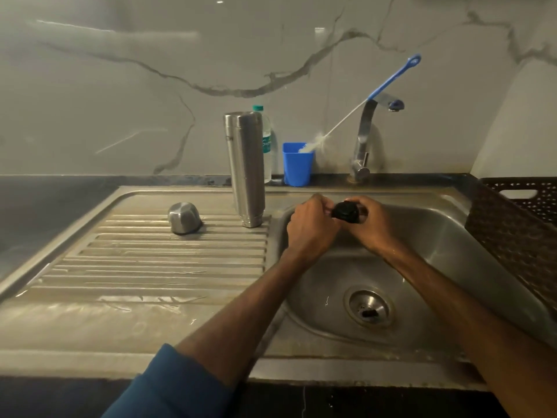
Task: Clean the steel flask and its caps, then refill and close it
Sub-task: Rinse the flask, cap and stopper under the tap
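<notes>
The label on the plastic bottle [267, 158] is unreadably blurred.

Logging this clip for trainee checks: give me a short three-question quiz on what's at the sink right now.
1. True or false: the steel flask stands inside the sink basin.
2. The left hand and right hand together grip: A) a sponge B) a black cap C) a spoon.
3. Fill in: the bottle brush leans in the blue ____.
Key: 1 false, on the drainboard; 2 B; 3 cup.
</notes>
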Demonstrator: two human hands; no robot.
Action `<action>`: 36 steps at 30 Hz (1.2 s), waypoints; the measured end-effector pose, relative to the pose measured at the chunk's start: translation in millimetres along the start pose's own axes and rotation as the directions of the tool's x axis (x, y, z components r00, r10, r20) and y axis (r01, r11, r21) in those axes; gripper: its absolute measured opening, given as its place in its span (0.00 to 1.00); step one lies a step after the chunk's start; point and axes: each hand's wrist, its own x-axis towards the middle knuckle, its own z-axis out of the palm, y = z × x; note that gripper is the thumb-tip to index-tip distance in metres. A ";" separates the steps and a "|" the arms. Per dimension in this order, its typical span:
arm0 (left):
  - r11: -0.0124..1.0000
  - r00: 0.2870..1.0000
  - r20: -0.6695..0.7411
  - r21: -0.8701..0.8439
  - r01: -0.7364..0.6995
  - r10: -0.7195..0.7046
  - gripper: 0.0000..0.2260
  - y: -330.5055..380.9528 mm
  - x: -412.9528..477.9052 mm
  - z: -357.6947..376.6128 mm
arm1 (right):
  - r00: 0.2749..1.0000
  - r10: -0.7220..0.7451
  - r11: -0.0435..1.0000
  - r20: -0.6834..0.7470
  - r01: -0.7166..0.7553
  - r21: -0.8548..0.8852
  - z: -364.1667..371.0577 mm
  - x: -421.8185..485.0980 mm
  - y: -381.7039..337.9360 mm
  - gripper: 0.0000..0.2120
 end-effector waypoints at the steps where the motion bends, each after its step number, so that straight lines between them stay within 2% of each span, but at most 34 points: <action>1: 1.000 1.000 0.005 0.012 -0.019 0.019 0.08 0.6 0.0 -5.7 | 1.000 -0.001 1.000 0.005 0.001 0.008 0.2 -2.5 -6.1 0.26; 7: 0.982 0.987 0.001 0.096 -0.162 0.163 0.03 3.0 -4.4 -54.9 | 0.999 -0.021 0.998 0.043 0.018 0.066 4.0 -22.9 -46.3 0.28; 10: 0.965 0.975 -0.029 0.150 -0.215 0.221 0.07 -7.6 -3.5 -94.2 | 0.999 -0.008 0.985 0.034 0.002 0.175 18.5 -35.8 -71.4 0.29; 15: 0.955 0.924 -0.250 0.140 -0.262 0.290 0.26 -27.4 -7.0 -165.5 | 0.992 -0.084 0.983 0.092 0.068 0.174 48.1 -52.4 -115.0 0.30; 18: 0.961 0.893 -0.355 0.112 -0.253 0.276 0.27 -49.1 -3.7 -198.2 | 0.983 -0.130 0.983 0.132 0.111 0.146 65.0 -55.7 -138.8 0.30; 22: 0.971 0.877 -0.421 0.164 -0.175 0.230 0.23 -87.1 4.9 -223.1 | 0.967 -0.138 0.986 0.213 0.114 0.120 85.6 -55.5 -158.9 0.30; 26: 0.960 0.924 -0.347 0.272 -0.066 0.162 0.07 -124.2 12.1 -231.8 | 0.958 -0.142 0.988 0.247 0.124 0.088 104.3 -54.0 -171.6 0.31; 30: 0.945 0.978 -0.191 0.325 -0.020 0.086 0.17 -143.9 10.8 -229.3 | 0.952 -0.137 0.990 0.274 0.127 0.053 121.2 -51.5 -179.2 0.32; 36: 0.922 0.992 -0.125 0.385 0.046 0.003 0.23 -151.1 10.2 -228.9 | 0.940 -0.201 0.977 0.274 0.211 -0.008 130.4 -48.0 -188.0 0.30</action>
